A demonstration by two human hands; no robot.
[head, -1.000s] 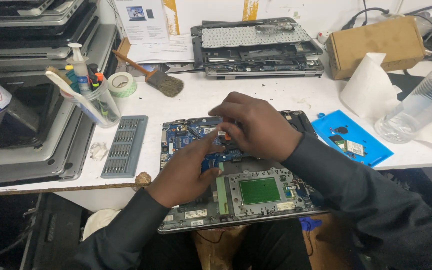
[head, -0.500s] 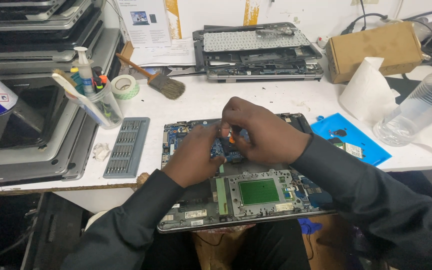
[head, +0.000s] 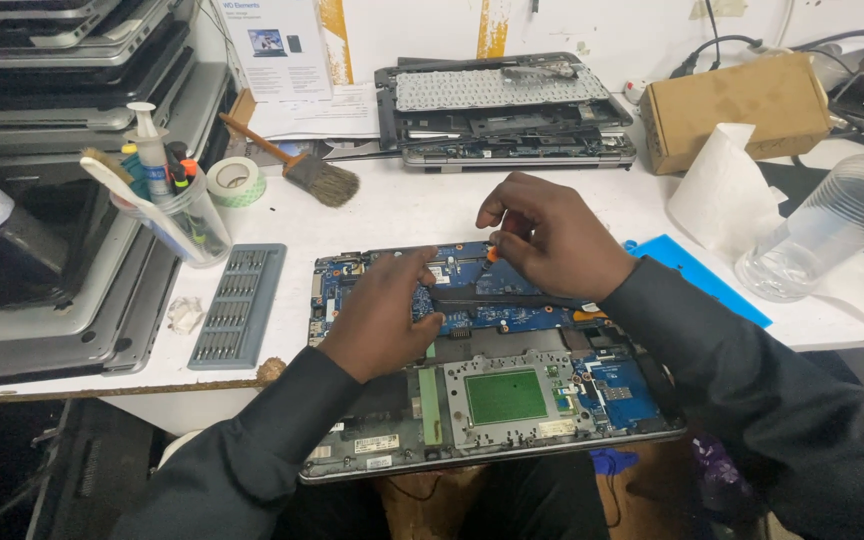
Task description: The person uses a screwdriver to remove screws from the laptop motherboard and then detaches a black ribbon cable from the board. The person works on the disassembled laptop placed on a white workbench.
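Note:
An opened laptop base (head: pixel 492 395) lies at the table's front edge, its blue circuit board and green touchpad plate exposed. My left hand (head: pixel 384 312) rests flat on the left part of the board, fingers pressing on it. My right hand (head: pixel 552 238) hovers over the upper middle of the board, pinching a small orange-tipped screwdriver (head: pixel 493 250) that points down at the board. A black strip (head: pixel 512 296) crosses the board between my hands.
A grey screwdriver-bit tray (head: pixel 237 303) lies left of the laptop. A cup of tools (head: pixel 184 215), tape roll (head: pixel 236 181) and brush (head: pixel 304 168) stand beyond. A dismantled laptop (head: pixel 507 110), cardboard box (head: pixel 737 108), plastic bottle (head: pixel 832 225) and blue mat (head: pixel 697 278) sit behind and right.
My right hand has lifted up and away from the board's centre with the screwdriver. My left hand has settled flat on the board. The view has shifted slightly.

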